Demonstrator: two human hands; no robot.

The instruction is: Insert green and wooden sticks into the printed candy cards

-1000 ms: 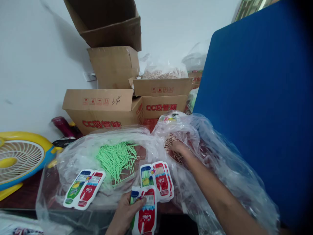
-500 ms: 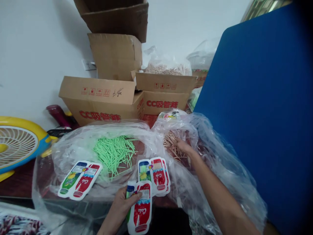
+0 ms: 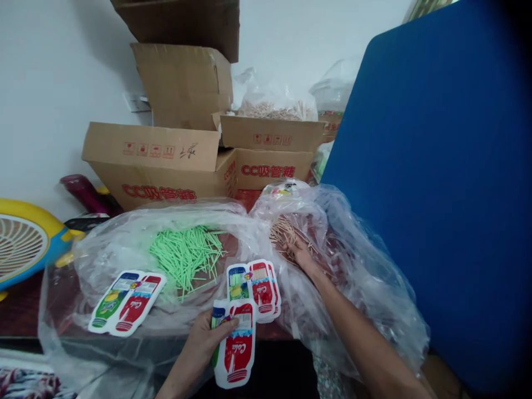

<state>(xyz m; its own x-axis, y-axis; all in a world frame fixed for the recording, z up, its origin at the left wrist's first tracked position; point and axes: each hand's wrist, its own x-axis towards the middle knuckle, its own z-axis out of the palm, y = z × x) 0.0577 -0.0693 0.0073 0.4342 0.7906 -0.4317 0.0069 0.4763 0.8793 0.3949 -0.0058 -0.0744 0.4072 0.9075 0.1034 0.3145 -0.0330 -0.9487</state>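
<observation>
My left hand (image 3: 211,337) is closed on a bottle-shaped candy packet (image 3: 238,348) with a red cola half and a green half, thumb across its front. Over the pile of thin brown straws (image 3: 283,228) on the right, my right hand (image 3: 298,250) has its fingers curled down among the straws, gripping some; the fingertips are partly hidden. Just behind the held packet lie stacked packets (image 3: 262,289), with green and brown straws showing in their windows. A pile of green straws (image 3: 187,255) lies to the left on clear plastic. Another packet (image 3: 127,302) rests in front of it.
Crumpled clear plastic bags (image 3: 353,277) spread around both piles. Open cardboard boxes (image 3: 166,172) stand along the back, one with a bag of brown straws (image 3: 276,110) on top. A yellow and blue fan (image 3: 25,238) is at left, a blue board (image 3: 419,183) at right.
The view has shifted slightly, so everything sits a little further left. My right hand's fingers have drawn in around brown straws. My left hand keeps hold of the packet.
</observation>
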